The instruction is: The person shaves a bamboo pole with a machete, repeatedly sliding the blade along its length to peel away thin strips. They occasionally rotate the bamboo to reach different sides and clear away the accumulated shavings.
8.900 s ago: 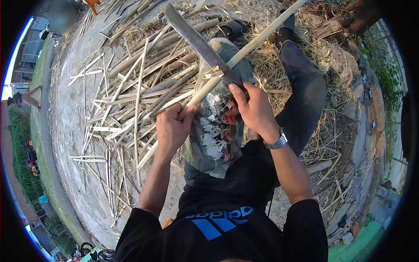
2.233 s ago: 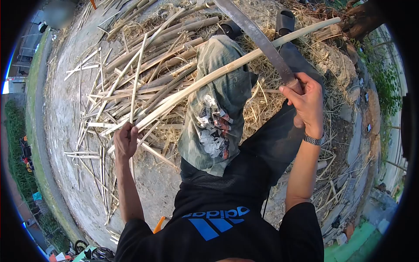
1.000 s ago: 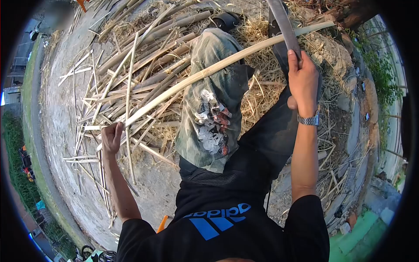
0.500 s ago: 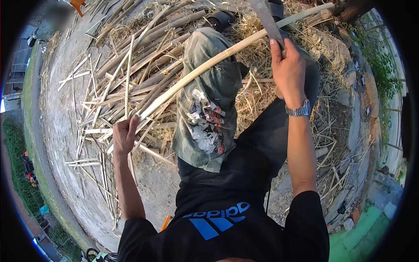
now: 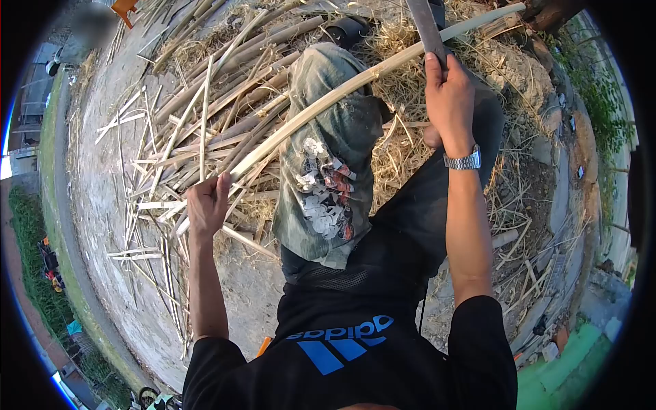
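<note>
A long pale bamboo strip slants across my lap, from low on the left to high on the right. My left hand is closed around its lower part, thumb on top. In my right hand is a knife, gripped with the thumb along it; its flat grey blade points away from me and crosses the strip near its upper end. The knife's handle is mostly hidden in my fist. Beneath the strip, a worn grey-green cloth with a printed patch covers my left thigh.
Many split bamboo pieces lie piled on the concrete ground ahead and to the left. Curly shavings are heaped between and beyond my legs. A rough rock stands at the upper right. Something orange is at the top left.
My left hand has shifted slightly right and up with the lower part of the strip. The knife blade has swung a little to the right and stands more upright.
</note>
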The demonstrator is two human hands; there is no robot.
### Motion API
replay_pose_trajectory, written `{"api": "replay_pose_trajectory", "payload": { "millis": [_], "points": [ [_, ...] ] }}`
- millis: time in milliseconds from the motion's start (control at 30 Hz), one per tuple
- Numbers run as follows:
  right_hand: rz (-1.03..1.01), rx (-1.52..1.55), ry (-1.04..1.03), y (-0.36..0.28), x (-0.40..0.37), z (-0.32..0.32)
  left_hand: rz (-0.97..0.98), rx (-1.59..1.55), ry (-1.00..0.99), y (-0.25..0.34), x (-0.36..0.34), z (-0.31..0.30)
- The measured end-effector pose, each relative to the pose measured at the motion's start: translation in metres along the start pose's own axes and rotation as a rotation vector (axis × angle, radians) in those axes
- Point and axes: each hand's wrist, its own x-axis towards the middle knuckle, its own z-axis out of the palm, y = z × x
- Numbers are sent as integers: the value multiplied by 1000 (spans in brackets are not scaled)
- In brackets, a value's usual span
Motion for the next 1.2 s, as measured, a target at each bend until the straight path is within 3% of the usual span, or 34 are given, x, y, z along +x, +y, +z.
{"api": "replay_pose_trajectory", "payload": {
  "millis": [133,267,367,467,500,567,667,767,833,867,900,933,1033,1100,1200],
  "points": [
    [-100,82,-137,-23,-49,27,-4,-35,-24,3,1,3],
    [-183,79,-134,-11,-30,10,-21,28,-22,7,-3,-4],
    [-70,-14,55,15,12,0,-46,-17,30,12,-6,1],
    [58,60,11,-4,-2,13,-5,-22,34,26,3,13],
    [-38,86,-30,-16,-25,26,-1,-3,26,33,5,16],
    [-39,130,-119,-29,-59,36,-38,-19,25,42,2,16],
    [-81,177,-219,-12,-46,21,-61,-77,-37,45,-4,8],
    [-79,-4,-57,8,4,-7,-134,-70,-35,37,4,3],
    [49,15,-9,22,28,-8,-129,-83,-36,50,9,7],
    [-7,10,31,23,23,1,-97,-77,-32,57,13,11],
    [28,15,-58,-3,2,5,-63,-66,-29,64,17,16],
    [-165,77,-56,-5,-24,28,-63,-7,-21,73,19,22],
    [-19,220,-205,-22,-55,26,-160,-50,-55,73,19,11],
    [-26,206,-224,-14,-46,15,-104,-31,-46,76,12,13],
    [16,93,-59,6,-4,-4,-153,-107,-57,74,13,13]
  ]
}}
